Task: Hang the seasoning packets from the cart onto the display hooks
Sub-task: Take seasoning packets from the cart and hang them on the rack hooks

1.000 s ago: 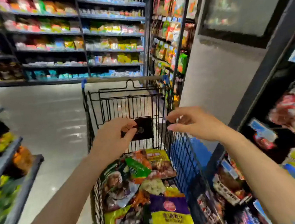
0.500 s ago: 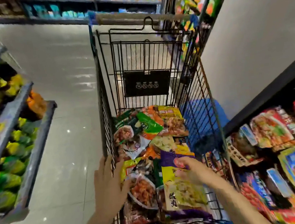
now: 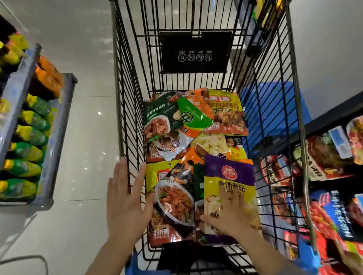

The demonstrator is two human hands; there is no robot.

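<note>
The seasoning packets are all still piled flat in the bottom of the black wire shopping cart, overlapping each other like a messy deck of cards. The right hand is lying on the glossy purple-and-yellow plastic packet nearest the person, fingers spread flat across its face, not curled round anything yet. The left hand is open too, palm against the cart's left wire side, fingertips poking toward the yellow packet with the noodle-bowl picture.

My guess on handling: these look like light, floppy foil-type pouches with slick faces, so a flat press will probably just slide it around. I'd pinch an edge, ideally the top sealed strip where the hang hole usually is, though I can't make out a hole here. The crowded display of red packets is right beside the cart on the right, hooks hidden behind the stock.
</note>
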